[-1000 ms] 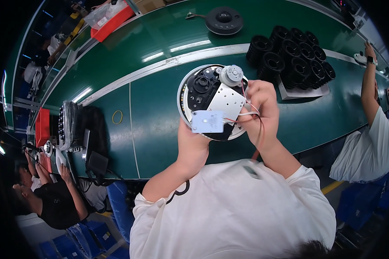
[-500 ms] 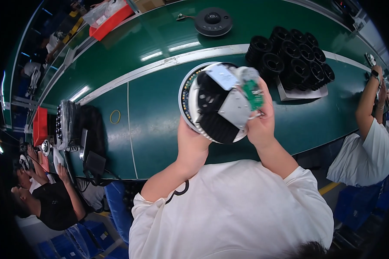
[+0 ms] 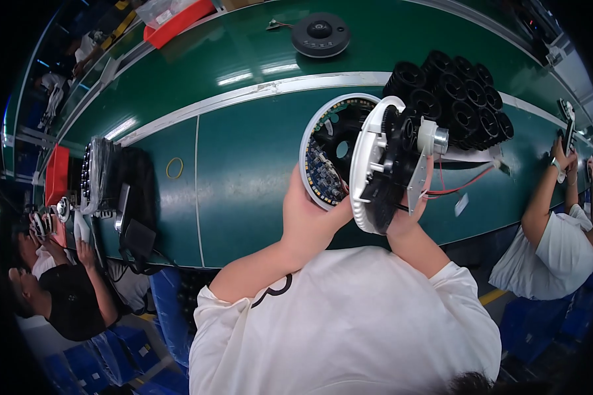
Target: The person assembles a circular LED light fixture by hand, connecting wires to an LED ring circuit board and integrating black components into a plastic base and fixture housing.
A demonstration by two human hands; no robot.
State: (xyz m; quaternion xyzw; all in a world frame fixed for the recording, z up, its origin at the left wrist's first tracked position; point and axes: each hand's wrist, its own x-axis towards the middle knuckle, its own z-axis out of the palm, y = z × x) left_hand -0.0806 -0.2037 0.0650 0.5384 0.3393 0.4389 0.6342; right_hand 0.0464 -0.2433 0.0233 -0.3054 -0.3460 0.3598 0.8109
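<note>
My left hand (image 3: 310,220) is closed around a round white housing (image 3: 304,148), tilted so that its inside shows. A ring-shaped blue circuit board (image 3: 324,172) lines that inside. Tipped on edge beside it is a white disc-shaped gear and motor assembly (image 3: 369,168), carrying black gears and a silver motor (image 3: 440,139). My right hand (image 3: 412,220) grips this assembly from its right side, with most fingers hidden behind it. My left thumb reaches to the white rim of the assembly. Red and black wires (image 3: 464,183) trail off to the right.
Several ribbed black rings (image 3: 458,99) are stacked at the right on a white box. Across the metal strip stands a round black device (image 3: 320,34). A yellow rubber band (image 3: 174,168) lies left. Bagged parts (image 3: 99,174) and a red bin (image 3: 57,174) are farther left. People work at both sides.
The gear and motor assembly has swung up and right, away from the housing, exposing the circuit board inside. Its wires now stretch out to the right.
</note>
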